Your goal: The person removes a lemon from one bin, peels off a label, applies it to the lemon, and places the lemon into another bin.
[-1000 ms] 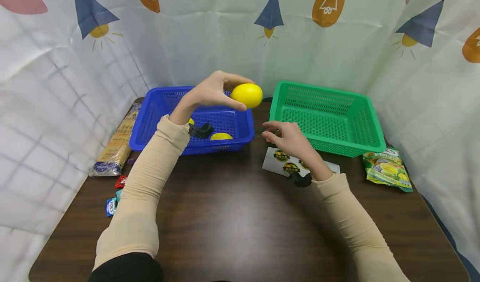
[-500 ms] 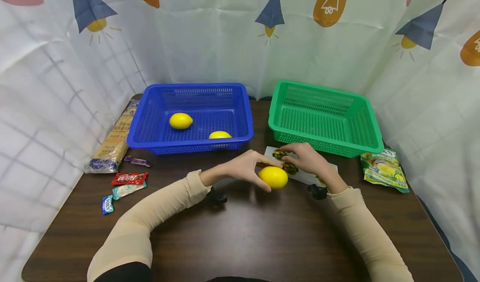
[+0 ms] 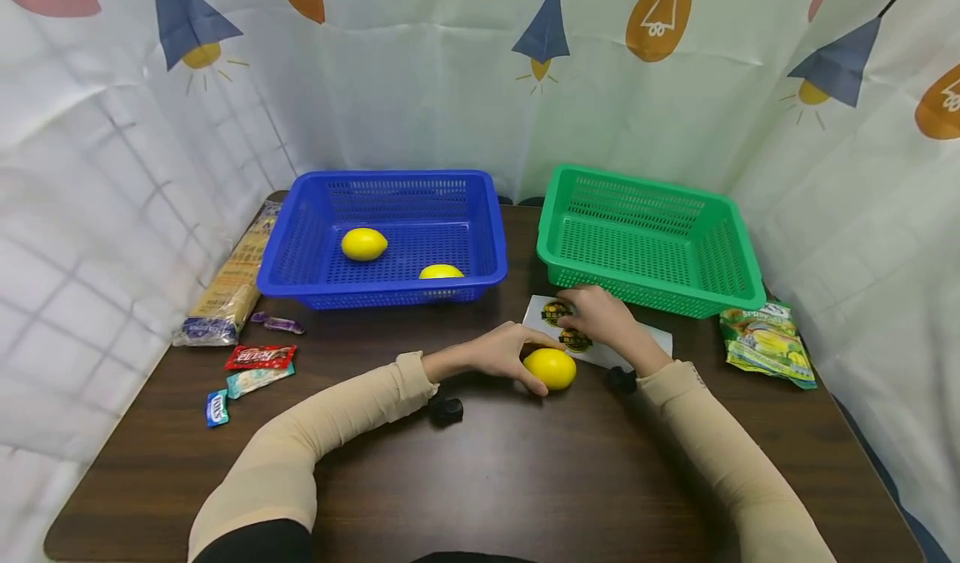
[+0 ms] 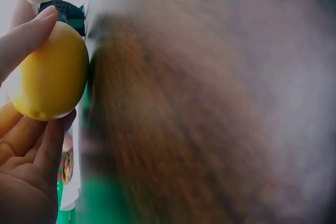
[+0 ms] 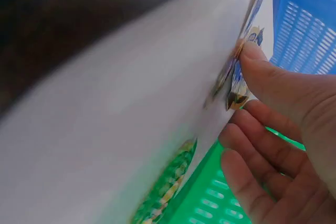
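Lemon in left hand, touching sticker sheet edge w/ right hand.

Both arms wear snug beige sleeves reaching the wrists, with a black garment showing at the left upper arm. Under each wrist, near the lemon, sits a small black camera.

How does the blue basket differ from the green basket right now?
The blue basket sits on the left and holds two lemons; the green basket sits on the right and holds nothing visible. The right hand, on the sticker sheet, is just in front of the green basket, while the blue one has no hand near it. Both are perforated plastic, rectangular and upright on the table.
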Motion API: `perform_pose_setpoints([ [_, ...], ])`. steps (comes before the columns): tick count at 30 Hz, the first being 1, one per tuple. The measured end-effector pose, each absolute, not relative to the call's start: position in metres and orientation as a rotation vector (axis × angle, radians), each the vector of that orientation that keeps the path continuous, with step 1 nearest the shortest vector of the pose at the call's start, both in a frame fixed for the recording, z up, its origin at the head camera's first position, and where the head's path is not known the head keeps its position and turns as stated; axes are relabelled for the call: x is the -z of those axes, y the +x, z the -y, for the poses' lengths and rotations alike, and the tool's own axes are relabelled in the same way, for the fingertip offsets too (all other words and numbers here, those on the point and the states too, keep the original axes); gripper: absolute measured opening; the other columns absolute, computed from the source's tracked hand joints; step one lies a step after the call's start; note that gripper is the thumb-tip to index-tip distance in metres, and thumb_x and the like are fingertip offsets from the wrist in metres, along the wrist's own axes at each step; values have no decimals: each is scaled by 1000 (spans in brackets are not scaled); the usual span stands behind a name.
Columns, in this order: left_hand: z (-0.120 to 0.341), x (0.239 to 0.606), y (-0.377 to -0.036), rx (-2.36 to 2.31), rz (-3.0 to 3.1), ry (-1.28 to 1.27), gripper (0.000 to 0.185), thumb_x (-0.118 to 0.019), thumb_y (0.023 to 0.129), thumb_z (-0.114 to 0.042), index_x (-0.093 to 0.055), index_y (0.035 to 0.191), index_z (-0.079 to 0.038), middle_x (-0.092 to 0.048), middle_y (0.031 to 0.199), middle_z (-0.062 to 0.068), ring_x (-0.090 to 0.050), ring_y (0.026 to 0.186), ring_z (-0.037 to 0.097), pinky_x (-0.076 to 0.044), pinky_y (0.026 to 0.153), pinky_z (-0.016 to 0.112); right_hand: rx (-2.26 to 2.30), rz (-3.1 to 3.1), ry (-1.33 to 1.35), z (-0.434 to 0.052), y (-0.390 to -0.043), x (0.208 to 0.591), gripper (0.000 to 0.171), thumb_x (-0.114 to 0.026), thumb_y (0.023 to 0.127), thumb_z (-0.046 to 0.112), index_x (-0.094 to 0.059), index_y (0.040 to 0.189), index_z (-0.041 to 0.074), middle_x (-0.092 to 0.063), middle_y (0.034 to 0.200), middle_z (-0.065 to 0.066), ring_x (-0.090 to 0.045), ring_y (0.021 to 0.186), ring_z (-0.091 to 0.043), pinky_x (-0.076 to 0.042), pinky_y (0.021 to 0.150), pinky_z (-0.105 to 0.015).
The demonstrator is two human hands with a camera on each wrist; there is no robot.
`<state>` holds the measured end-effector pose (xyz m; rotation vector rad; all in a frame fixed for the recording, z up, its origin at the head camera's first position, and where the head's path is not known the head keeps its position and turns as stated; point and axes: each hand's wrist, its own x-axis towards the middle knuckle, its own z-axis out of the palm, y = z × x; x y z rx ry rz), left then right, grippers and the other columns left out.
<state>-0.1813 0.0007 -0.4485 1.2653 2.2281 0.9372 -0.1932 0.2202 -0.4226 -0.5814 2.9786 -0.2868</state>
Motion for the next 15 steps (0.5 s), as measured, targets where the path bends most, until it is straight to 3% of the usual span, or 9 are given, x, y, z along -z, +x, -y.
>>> perform_pose_setpoints([
  [5,2,445,-182,-916,-2238,1269,74,-86,74,-41,-59,139,-21,-65,136,-4,-63,114,8,-51,96,23,335,-2960,-529,-219,-196,421,37,-77,88,25,-69,118,7,-73,112,-12,-68,95,-26,-58,81,-42],
  [8,4,443,-184,-917,-2236,1251,77,-87,74,-41,-56,141,-18,-62,141,-2,-62,122,11,-50,103,26,376,-2957,-524,-220,-197,421,27,-77,87,23,-69,108,8,-73,102,-10,-66,83,-22,-57,73,-38],
  [12,8,441,-186,-933,-2220,1234,81,-87,75,-39,-53,144,-13,-59,145,1,-60,129,13,-49,108,27,419,-2974,-577,-223,-197,419,15,-71,92,22,-63,95,10,-68,83,-7,-56,64,-15,-47,59,-29],
  [15,11,440,-187,-957,-2192,1231,82,-87,75,-36,-51,145,-10,-58,146,3,-60,130,15,-48,109,28,477,-2988,-634,-225,-193,410,14,-66,96,21,-59,92,10,-63,76,-5,-49,58,-13,-41,56,-26],
])
